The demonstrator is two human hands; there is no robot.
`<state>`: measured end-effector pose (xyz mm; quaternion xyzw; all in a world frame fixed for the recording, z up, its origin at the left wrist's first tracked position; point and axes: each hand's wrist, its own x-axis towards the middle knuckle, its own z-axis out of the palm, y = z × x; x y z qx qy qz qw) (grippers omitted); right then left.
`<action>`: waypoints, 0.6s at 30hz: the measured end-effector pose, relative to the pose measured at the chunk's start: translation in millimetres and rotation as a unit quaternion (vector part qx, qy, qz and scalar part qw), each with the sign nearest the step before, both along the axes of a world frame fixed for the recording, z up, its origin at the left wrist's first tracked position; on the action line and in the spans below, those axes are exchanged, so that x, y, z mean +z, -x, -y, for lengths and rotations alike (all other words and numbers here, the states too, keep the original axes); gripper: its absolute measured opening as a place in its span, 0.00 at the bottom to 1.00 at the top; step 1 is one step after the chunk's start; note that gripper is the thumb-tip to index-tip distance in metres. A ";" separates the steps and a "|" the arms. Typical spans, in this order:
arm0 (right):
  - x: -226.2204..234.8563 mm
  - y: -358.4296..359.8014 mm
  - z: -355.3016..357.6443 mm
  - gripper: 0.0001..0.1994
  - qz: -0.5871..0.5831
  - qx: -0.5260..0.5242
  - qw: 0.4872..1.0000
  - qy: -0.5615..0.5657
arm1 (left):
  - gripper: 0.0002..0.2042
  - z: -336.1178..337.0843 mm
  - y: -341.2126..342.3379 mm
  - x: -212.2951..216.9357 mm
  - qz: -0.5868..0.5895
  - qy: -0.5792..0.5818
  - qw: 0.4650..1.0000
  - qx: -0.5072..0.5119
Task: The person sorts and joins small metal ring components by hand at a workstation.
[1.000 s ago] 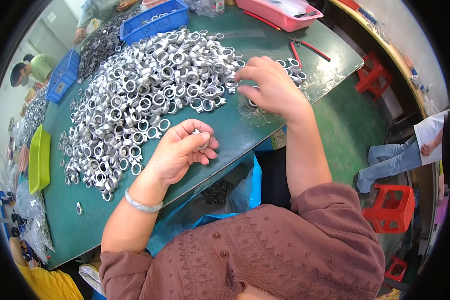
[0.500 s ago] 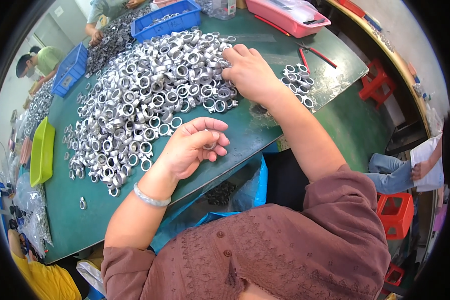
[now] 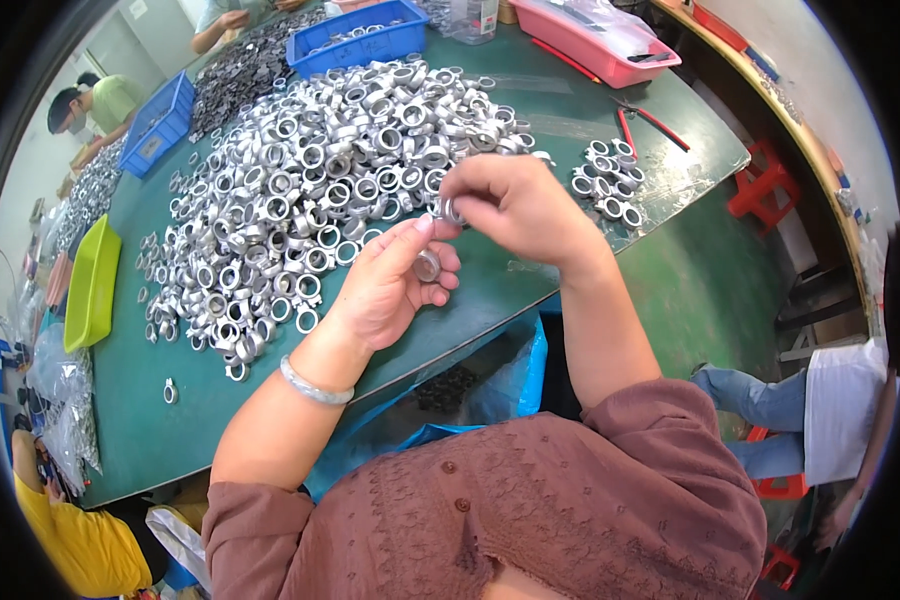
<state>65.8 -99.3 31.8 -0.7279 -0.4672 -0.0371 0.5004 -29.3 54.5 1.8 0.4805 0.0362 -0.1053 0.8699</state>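
Observation:
Before me a large heap of silver metal ring clamps (image 3: 300,190) spreads over the green table (image 3: 135,420). My left hand (image 3: 395,280), palm turned up, curls its fingers around a ring clamp (image 3: 427,266). Its thumb and index finger meet the fingers of my right hand (image 3: 525,215) above the heap's near edge. Pinched in my right hand is a second ring clamp (image 3: 450,211), partly covered by the fingers. To the right of that hand lies a small separate group of ring clamps (image 3: 610,180).
Red-handled pliers (image 3: 650,125) lie beyond the small group. Farther back stand a pink tray (image 3: 610,55) and a blue bin (image 3: 360,50). A yellow-green tray (image 3: 92,285) sits at the left edge. People work across the table; another person stands at the right.
My right hand has come from the heap's right side back to my left hand, now with a ring clamp in its fingers. The left hand has stayed nearly in place.

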 end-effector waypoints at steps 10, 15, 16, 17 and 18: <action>-12.4 2.1 3.5 0.08 -0.113 0.058 0.991 -0.048 | 0.13 1.7 1.2 -1.6 0.011 0.006 1.000 0.002; -14.0 -1.4 10.6 0.14 -0.276 0.168 0.944 -0.067 | 0.12 2.5 1.6 -2.0 0.025 -0.002 0.999 0.022; -14.8 -1.4 11.6 0.14 -0.283 0.181 0.939 -0.078 | 0.12 4.6 2.2 -1.4 0.024 -0.002 0.999 0.022; -15.6 -1.8 12.3 0.14 -0.284 0.181 0.938 -0.079 | 0.12 7.4 2.9 0.0 0.020 -0.017 0.999 0.038; -16.4 -2.6 12.8 0.14 -0.292 0.188 0.934 -0.085 | 0.12 8.9 3.2 0.7 0.017 -0.032 0.998 0.053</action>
